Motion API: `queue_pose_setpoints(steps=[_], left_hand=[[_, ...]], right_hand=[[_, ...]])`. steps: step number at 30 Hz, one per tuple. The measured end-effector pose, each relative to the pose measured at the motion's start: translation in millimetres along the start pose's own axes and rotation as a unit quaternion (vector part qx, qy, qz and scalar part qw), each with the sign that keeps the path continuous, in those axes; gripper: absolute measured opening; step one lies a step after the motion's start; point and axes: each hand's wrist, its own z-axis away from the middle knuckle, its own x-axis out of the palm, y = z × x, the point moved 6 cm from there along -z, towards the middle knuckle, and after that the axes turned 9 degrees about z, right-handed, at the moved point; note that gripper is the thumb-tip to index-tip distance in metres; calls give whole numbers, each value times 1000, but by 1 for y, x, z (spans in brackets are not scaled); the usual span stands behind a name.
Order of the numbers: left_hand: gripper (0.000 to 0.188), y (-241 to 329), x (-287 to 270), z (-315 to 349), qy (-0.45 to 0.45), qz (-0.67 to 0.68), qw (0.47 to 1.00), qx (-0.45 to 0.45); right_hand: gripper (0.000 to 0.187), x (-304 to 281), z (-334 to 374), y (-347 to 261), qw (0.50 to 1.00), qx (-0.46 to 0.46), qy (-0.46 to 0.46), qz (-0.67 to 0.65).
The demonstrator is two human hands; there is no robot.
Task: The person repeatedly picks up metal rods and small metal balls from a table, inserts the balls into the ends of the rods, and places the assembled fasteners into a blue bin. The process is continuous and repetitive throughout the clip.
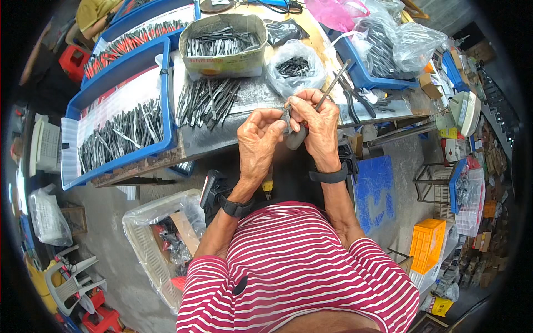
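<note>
Head view: left hand (260,137) pinching a small dark metal part (287,117), fingers clenched on it; right hand (317,123) gripping a thin rod (332,86), fingers closed round its lower end, both held just off the near edge of the counter (261,94). Likely slip: part dropping past that edge to the floor, or rod tip jabbing the plastic bag (294,69) just beyond. Little open room on the counter: loose pile of metal pieces (204,101) left of the hands, pliers (355,100) right, cardboard box (223,44) behind.
</note>
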Motion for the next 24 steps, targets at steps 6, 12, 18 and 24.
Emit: queue_pose_setpoints(steps=[6, 12, 18, 24], left_hand=[[17, -2, -1, 0, 2, -3, 1000, 6], [16, -4, -3, -1, 5, 8, 1000, 0], [16, -6, -6, 1, 2, 11, 1000, 1], [17, -8, -8, 0, 2, 12, 1000, -5]], right_hand=[[8, 0, 0, 3, 1000, 5, -8, 1], [8, -1, -1, 4, 1000, 4, -3, -8], [8, 1, 0, 4, 1000, 1, -8, -1], [7, 1, 0, 6, 1000, 1, -12, 17]])
